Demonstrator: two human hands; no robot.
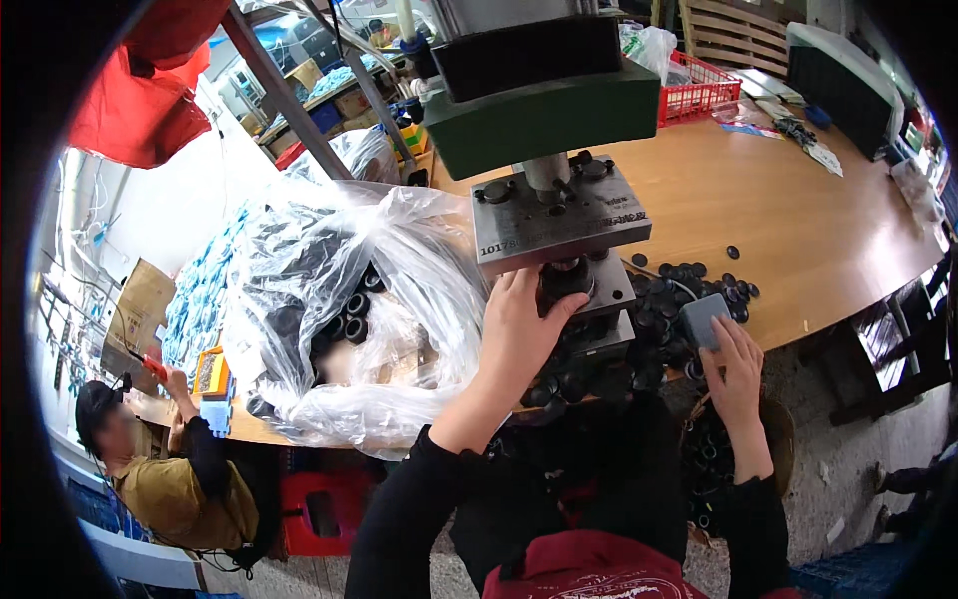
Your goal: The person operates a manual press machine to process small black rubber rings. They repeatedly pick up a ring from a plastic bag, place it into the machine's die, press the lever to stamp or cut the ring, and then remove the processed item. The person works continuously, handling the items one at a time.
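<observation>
The left hand (519, 329) grips a black round part (566, 288) between the press plates (561, 222), apparently seating it; the right hand (736, 374) grasps a grey box (702, 319). Pressing would call for withdrawing the left fingers.

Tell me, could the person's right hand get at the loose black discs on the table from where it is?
Probably yes: the right hand touches a grey-blue box, and black discs lie uncovered beside that box, with the way seemingly free. It would likely have to leave the box first.
</observation>
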